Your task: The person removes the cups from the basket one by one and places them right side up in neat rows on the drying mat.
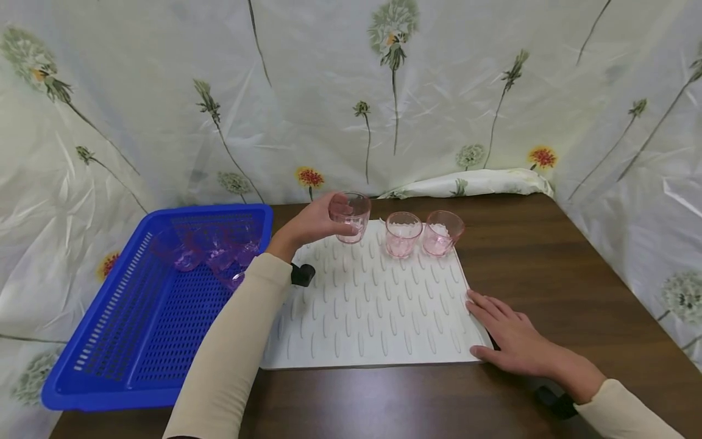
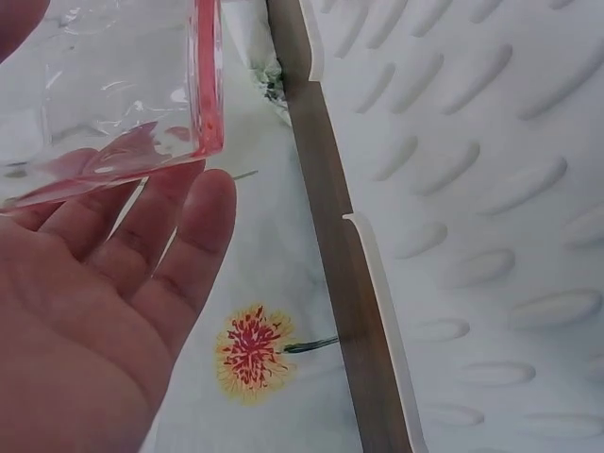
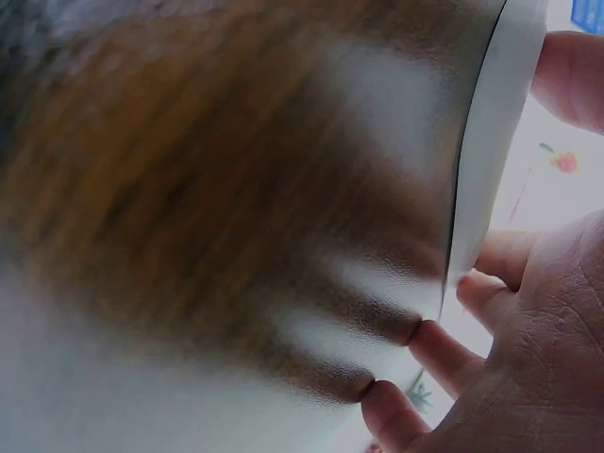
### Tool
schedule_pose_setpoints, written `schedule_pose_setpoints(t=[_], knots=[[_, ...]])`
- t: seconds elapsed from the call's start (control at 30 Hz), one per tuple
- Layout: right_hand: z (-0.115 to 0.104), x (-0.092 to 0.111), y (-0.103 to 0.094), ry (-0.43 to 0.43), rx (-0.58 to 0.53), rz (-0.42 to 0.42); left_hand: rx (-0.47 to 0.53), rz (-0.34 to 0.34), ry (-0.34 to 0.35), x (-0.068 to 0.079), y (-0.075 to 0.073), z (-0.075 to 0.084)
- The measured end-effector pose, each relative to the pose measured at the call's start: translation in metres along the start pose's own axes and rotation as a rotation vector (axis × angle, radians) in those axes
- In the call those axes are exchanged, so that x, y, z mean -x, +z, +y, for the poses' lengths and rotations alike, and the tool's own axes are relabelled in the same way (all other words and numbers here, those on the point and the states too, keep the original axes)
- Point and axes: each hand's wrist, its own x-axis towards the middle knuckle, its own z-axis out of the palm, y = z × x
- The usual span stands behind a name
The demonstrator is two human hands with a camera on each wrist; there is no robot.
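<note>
In the head view my left hand (image 1: 320,222) grips a clear pink-tinted drinking glass (image 1: 351,228) over the back left part of a white ridged mat (image 1: 373,311). The left wrist view shows the glass (image 2: 118,94) from close by, lying across the fingers (image 2: 193,231). Two more pink glasses, one in the middle (image 1: 403,236) and one to its right (image 1: 442,235), stand upright near the mat's back right corner. With fingers extended, my right hand (image 1: 512,338) rests at the mat's right edge, fingertips and thumb along its border.
A blue slotted plastic basket (image 1: 164,329) stands left of the mat, with several glasses (image 1: 214,247) gathered at its back. Brown wooden tabletop (image 1: 526,256) surrounds the mat. Behind hangs a flowered sheet (image 1: 329,91), with a rolled fold (image 1: 477,183) lying along the table's back edge.
</note>
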Motion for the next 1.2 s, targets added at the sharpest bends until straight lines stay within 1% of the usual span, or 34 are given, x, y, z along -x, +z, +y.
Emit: schedule_pose_setpoints(t=[0.13,0.23,0.47,0.57,0.83,1.0,1.2], knots=[[0.0,0.0,-0.001,-0.003,0.001,0.001,0.002,0.01,-0.012,-0.003,0.003,0.0],[-0.001,0.0,0.0,-0.008,0.0,0.006,0.008,0.017,-0.026,-0.007,0.009,-0.003],[0.0,-0.001,0.001,0.009,0.001,-0.01,0.041,0.058,-0.087,-0.017,0.022,-0.013],[0.0,-0.001,0.001,0.009,0.002,-0.012,0.052,0.058,-0.106,-0.019,0.025,-0.016],[0.001,-0.002,0.0,0.011,-0.001,-0.015,0.032,0.066,-0.123,-0.019,0.03,-0.023],[0.001,-0.002,-0.001,0.012,-0.002,-0.014,0.034,0.05,-0.134,-0.021,0.035,-0.026],[0.001,-0.002,0.0,0.0,0.001,-0.003,0.056,0.059,-0.16,-0.023,0.041,-0.028]])
